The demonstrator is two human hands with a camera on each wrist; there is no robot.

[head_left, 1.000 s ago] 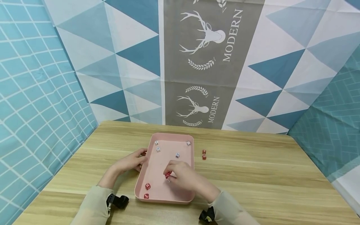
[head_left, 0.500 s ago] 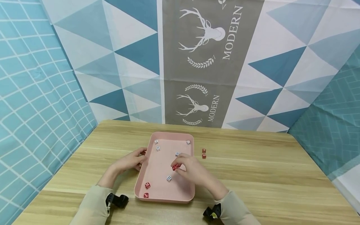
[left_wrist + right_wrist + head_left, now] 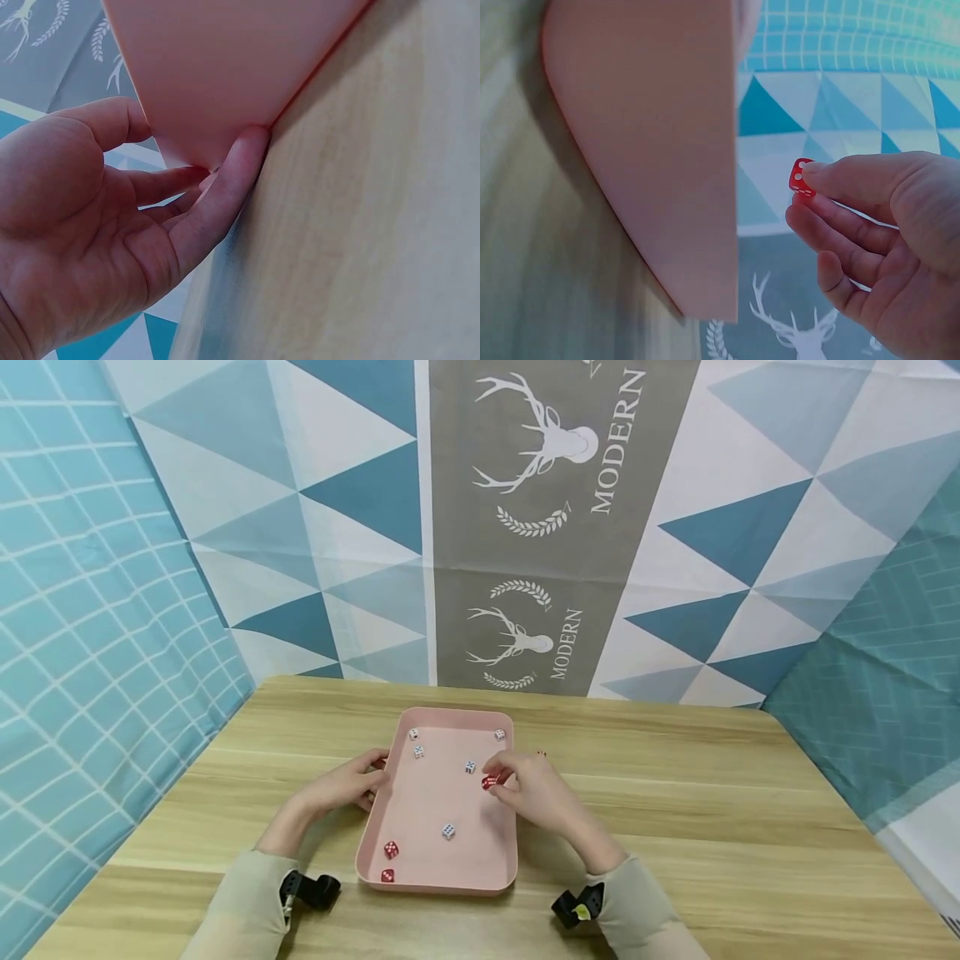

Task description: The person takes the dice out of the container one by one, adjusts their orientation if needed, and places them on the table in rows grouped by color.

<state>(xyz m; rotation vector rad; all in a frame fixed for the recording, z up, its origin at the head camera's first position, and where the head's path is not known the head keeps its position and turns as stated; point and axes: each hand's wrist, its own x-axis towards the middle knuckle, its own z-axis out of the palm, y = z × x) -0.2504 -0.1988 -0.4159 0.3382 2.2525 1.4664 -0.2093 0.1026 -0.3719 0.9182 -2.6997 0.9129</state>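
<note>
I've got the left hand (image 3: 347,787) gripping the tray (image 3: 420,802) by its left side, likely to steady it, while my right hand (image 3: 538,789) pinches one red die (image 3: 800,182) over the tray near the right rim, probably fingertips-only because it's so small. Count in the tray: five white dice (image 3: 470,767), spread out, and two red dice (image 3: 391,849) in the near left corner. On the table (image 3: 712,827), I see one more red (image 3: 542,752), partly behind the right hand; can't tell if others hide there.
</note>
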